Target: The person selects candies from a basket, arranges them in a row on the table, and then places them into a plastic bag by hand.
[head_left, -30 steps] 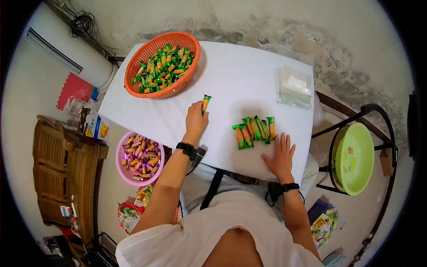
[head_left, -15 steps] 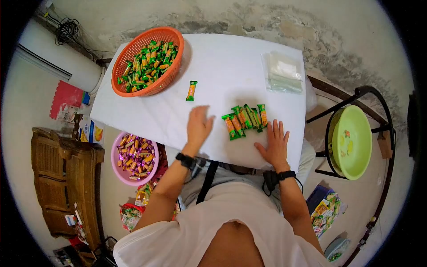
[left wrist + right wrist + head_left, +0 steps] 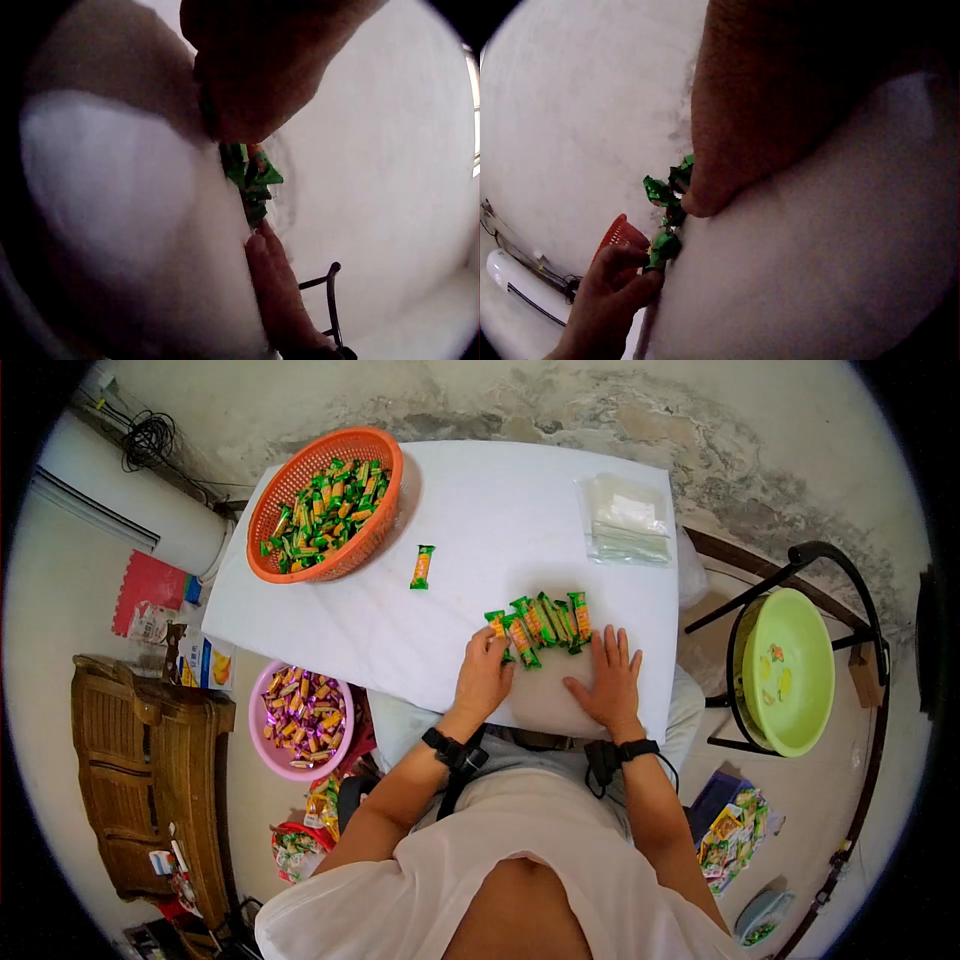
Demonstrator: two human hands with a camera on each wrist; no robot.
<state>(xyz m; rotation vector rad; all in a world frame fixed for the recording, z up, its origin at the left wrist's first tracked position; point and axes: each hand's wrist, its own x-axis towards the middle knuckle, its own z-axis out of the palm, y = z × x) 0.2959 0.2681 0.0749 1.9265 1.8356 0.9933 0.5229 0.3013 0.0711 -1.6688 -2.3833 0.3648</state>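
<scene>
Several green-and-orange wrapped snack bars lie side by side in a row [image 3: 548,622] on the white-covered table [image 3: 470,500]. My left hand [image 3: 484,678] is at the row's left end, thumb and fingers pinching the end bar [image 3: 496,622]. The right wrist view shows this same left hand [image 3: 604,300] with the green wrapper [image 3: 661,249] at its fingertips. Flat beside the row's right end rests my right hand [image 3: 612,685], fingers straight and thumb spread. One single bar [image 3: 422,567] lies apart, between the row and the orange basket [image 3: 385,530].
More of these bars fill the orange basket at the back left. Clear plastic bags [image 3: 628,525] lie stacked at the back right. A pink basin [image 3: 262,750] of purple-wrapped pieces stands left of the table; a green basin [image 3: 815,660] sits on a black-framed stand at right.
My left hand let go of the single bar near the basket, drew back, then moved right to pinch the row's left-end bar. My right hand has stayed beside the row.
</scene>
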